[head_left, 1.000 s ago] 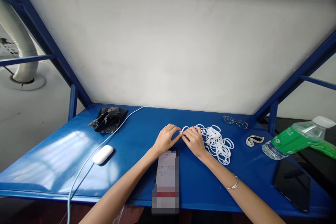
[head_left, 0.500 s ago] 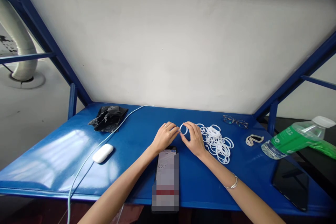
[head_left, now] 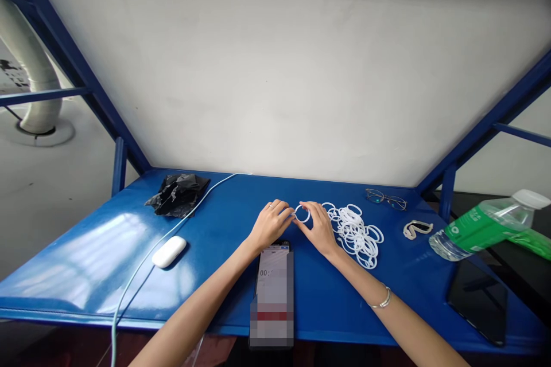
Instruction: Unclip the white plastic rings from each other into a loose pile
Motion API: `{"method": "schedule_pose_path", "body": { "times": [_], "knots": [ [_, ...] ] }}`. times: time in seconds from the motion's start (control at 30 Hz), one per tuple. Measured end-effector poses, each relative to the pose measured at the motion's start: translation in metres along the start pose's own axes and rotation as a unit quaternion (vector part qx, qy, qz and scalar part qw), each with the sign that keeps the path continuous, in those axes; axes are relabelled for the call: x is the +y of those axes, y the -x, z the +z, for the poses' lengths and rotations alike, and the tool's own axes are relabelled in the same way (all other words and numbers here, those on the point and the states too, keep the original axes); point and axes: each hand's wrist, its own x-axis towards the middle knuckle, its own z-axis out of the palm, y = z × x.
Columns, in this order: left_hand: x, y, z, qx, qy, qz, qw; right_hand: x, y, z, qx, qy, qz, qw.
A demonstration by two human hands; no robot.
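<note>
My left hand (head_left: 270, 224) and my right hand (head_left: 319, 227) meet over the middle of the blue table (head_left: 215, 229). Together they pinch one thin white ring (head_left: 302, 214), held upright between the fingertips of both hands. Just right of my right hand lies a loose pile of white rings (head_left: 357, 233). A phone (head_left: 274, 284) with a timer on its screen lies below my hands, near the table's front edge.
A black crumpled bag (head_left: 178, 194), a white cable (head_left: 142, 264) and a white earbud case (head_left: 169, 252) lie at the left. Glasses (head_left: 386, 199), a small white clip (head_left: 416, 229), a green-labelled bottle (head_left: 486, 225) and a dark phone (head_left: 477, 301) sit at the right.
A single ring has come free of the pile and now stands clearly between both hands' fingertips. Both hands shifted slightly up and away from me.
</note>
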Motion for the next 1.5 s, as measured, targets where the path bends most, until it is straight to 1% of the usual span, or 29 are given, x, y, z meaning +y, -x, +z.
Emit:
{"method": "schedule_pose_path", "body": {
  "times": [0.3,0.5,0.73,0.9,1.03,1.13,1.27,1.37,1.5],
  "knots": [
    [0.002,0.001,-0.001,0.004,-0.006,0.011,1.000,-0.003,-0.001,-0.002,0.042,0.002,-0.022,0.999],
    [0.002,0.001,-0.003,0.012,-0.002,0.031,0.999,-0.004,0.000,-0.002,0.055,0.007,-0.028,0.998],
    [0.002,0.002,-0.005,0.002,0.022,0.026,0.999,-0.002,0.001,0.000,0.048,0.011,-0.032,0.998],
    [0.002,0.003,-0.003,-0.008,0.043,0.020,0.999,0.000,0.000,-0.001,0.028,0.003,-0.034,0.999],
    [-0.005,0.004,0.005,-0.024,0.091,-0.014,0.995,0.002,-0.001,0.000,-0.006,0.007,-0.020,1.000],
    [-0.016,0.006,0.014,-0.060,0.134,-0.053,0.988,0.005,-0.002,0.003,-0.035,0.006,-0.008,0.999],
    [-0.032,0.008,0.024,-0.102,0.196,-0.075,0.972,0.009,-0.003,0.012,-0.074,0.006,0.005,0.997],
    [-0.039,0.007,0.027,-0.107,0.242,-0.095,0.960,0.013,-0.004,0.017,-0.085,0.011,0.017,0.996],
    [-0.041,0.002,0.030,-0.124,0.274,-0.129,0.945,0.014,-0.006,0.020,-0.087,0.033,0.009,0.996]
  ]
}}
